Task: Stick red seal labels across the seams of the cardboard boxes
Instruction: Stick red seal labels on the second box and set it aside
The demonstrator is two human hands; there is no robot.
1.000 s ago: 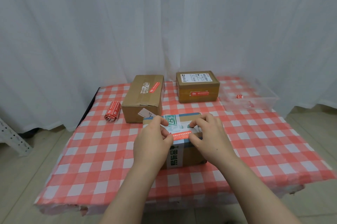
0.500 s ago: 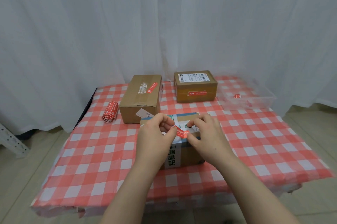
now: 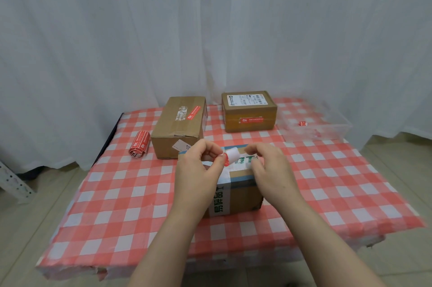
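A small cardboard box [image 3: 243, 189] with blue and white tape stands on the table in front of me. Just above its top, my left hand [image 3: 198, 170] and my right hand [image 3: 268, 170] pinch a red seal label [image 3: 230, 157] between them. The label is curled, showing its white side, and my fingers hide part of it. Further back stand two brown boxes: the left box [image 3: 180, 127] has a red label on top, and the right box [image 3: 249, 111] has one across its front seam.
A roll of red labels [image 3: 139, 144] lies left of the left box. A clear plastic tray [image 3: 327, 129] holding red scraps sits at the back right. A red-and-white checked cloth [image 3: 131, 193] covers the table, with white curtains behind.
The label was lying flat on the near box's top under both hands. It has since been lifted off and now curls in the air between my fingertips.
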